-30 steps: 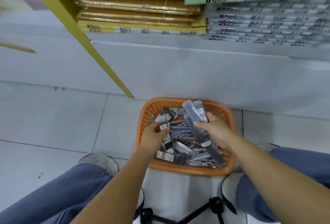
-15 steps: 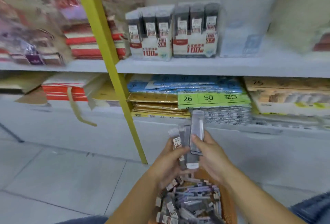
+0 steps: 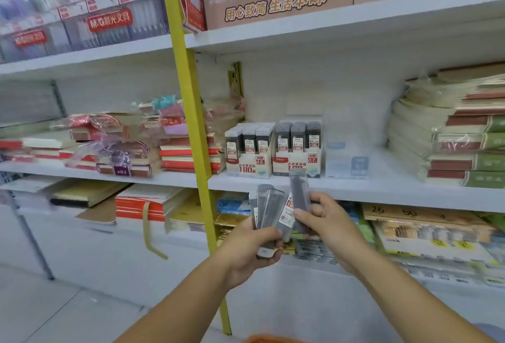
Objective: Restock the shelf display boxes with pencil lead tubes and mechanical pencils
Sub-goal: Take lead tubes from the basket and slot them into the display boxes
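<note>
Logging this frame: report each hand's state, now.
Left hand: grips a fan of lead tubes.
Right hand: holds a single lead tube.

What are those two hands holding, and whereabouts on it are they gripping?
The left hand grips a fanned bunch of lead tubes by their lower ends. The right hand holds a single tube by its lower half.

Glossy plastic lead tubes; printed cardboard display boxes.
</note>
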